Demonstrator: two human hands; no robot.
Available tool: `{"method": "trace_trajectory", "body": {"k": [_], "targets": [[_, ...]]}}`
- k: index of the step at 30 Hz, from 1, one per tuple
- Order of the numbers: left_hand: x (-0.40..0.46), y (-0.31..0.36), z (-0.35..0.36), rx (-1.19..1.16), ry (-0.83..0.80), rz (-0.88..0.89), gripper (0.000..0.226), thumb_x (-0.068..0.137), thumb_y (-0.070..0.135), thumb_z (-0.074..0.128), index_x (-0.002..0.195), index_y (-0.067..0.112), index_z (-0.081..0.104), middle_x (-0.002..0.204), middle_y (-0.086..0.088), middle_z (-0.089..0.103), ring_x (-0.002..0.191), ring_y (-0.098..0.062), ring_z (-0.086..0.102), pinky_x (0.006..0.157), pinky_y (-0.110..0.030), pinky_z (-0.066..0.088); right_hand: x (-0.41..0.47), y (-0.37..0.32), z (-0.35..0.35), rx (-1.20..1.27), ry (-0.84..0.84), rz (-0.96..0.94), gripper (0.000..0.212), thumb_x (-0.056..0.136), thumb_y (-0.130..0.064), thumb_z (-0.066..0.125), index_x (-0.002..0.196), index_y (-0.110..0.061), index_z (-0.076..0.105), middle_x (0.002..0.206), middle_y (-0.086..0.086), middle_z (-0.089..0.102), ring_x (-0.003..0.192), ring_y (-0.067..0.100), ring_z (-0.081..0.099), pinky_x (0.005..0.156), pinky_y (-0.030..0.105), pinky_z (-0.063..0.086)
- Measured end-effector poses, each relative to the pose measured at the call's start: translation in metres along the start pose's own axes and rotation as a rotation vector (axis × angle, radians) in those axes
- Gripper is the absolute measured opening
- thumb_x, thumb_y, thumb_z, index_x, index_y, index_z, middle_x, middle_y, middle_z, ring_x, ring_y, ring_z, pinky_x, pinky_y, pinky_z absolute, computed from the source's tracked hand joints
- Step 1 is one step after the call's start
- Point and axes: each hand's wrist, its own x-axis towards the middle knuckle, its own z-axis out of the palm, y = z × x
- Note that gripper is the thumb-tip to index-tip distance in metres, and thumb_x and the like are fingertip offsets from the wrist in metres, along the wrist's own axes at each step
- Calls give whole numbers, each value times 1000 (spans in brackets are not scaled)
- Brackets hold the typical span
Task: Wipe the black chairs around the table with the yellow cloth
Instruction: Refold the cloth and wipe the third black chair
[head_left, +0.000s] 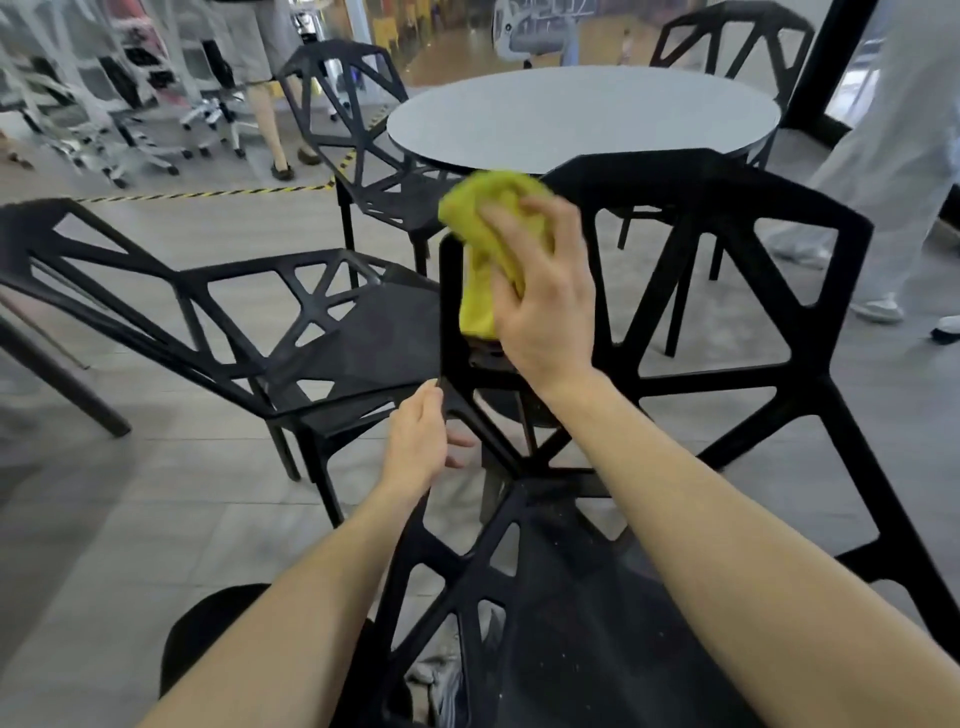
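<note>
Down at six o'clock, the near chair (597, 597) fills the frame, rigid black lattice, dusty seat. Left hand (418, 441) steadies it at the backrest's lower edge, fingers loosely curled against the strut; a real grip, I cannot tell. Up at twelve, right hand (540, 296) clutches the cloth (488, 244), bunched over the backrest's top left corner. Soft and light, it should mold around bars; best wadded in the palm. Left chair (218, 312) at nine, table (582, 117) beyond.

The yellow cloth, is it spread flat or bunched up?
Bunched up: the yellow cloth is crumpled in the right hand.
</note>
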Motion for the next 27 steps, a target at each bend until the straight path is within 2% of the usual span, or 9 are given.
{"method": "trace_trajectory", "body": {"k": [2, 5, 8, 10, 16, 18, 22, 25, 27], "targets": [[-1, -1, -1, 9, -8, 5, 49, 116, 30, 31, 156, 12, 53, 106, 11, 68, 79, -32, 81, 67, -51, 65, 10, -1, 12, -92, -9, -9, 53, 93, -5, 64, 141, -25, 69, 143, 11, 55, 121, 32, 54, 94, 44, 54], [1, -3, -2, 20, -7, 53, 52, 110, 36, 31, 145, 12, 61, 111, -4, 75, 74, -31, 80, 68, -52, 66, -50, 14, 25, -59, -273, -73, 54, 95, -3, 64, 144, -25, 67, 148, 16, 51, 128, 38, 51, 105, 51, 49], [3, -3, -2, 71, 29, 112, 41, 105, 36, 33, 109, 25, 72, 105, -12, 75, 72, -33, 79, 57, -52, 65, -112, 31, 13, -89, -532, -136, 49, 96, -8, 67, 140, -28, 69, 146, 13, 51, 123, 41, 52, 97, 53, 55], [2, -1, -1, 82, 32, 112, 38, 105, 34, 34, 93, 25, 69, 100, -15, 74, 76, -32, 79, 53, -44, 62, -117, 38, 2, -101, -534, -59, 46, 94, -12, 70, 138, -29, 71, 145, 9, 51, 127, 36, 51, 96, 51, 57], [12, -8, -3, 54, 33, 72, 59, 98, 41, 35, 133, 4, 65, 117, -16, 72, 82, -24, 81, 54, -39, 62, -124, 23, 19, -152, -385, 98, 48, 97, -12, 66, 145, -16, 64, 142, 16, 50, 124, 35, 54, 96, 46, 57], [12, -8, -4, 55, 31, 80, 59, 99, 40, 35, 135, 3, 64, 119, -16, 72, 82, -23, 81, 55, -41, 63, -132, 25, 24, -166, -429, 27, 52, 97, -10, 65, 148, -17, 61, 144, 18, 48, 123, 38, 54, 93, 48, 59], [6, -1, 1, 72, 14, 105, 32, 111, 27, 34, 107, 22, 64, 107, 2, 71, 82, -23, 80, 64, -49, 65, -134, 89, -30, -325, -420, 5, 54, 97, -9, 59, 145, -33, 63, 142, 15, 51, 118, 36, 52, 86, 49, 61], [7, 1, 3, 61, 31, 96, 39, 113, 25, 33, 142, 20, 59, 101, 16, 62, 87, -25, 80, 69, -53, 66, -145, 108, -57, -344, -359, 138, 53, 99, -9, 69, 145, -34, 64, 140, 15, 49, 120, 35, 52, 86, 55, 60], [10, -1, 4, 64, 37, 93, 44, 112, 27, 34, 142, 10, 61, 102, 7, 66, 86, -26, 81, 64, -49, 65, -148, 80, -27, -289, -294, 179, 53, 96, -4, 69, 145, -24, 65, 137, 22, 51, 121, 39, 55, 96, 55, 58]]}}
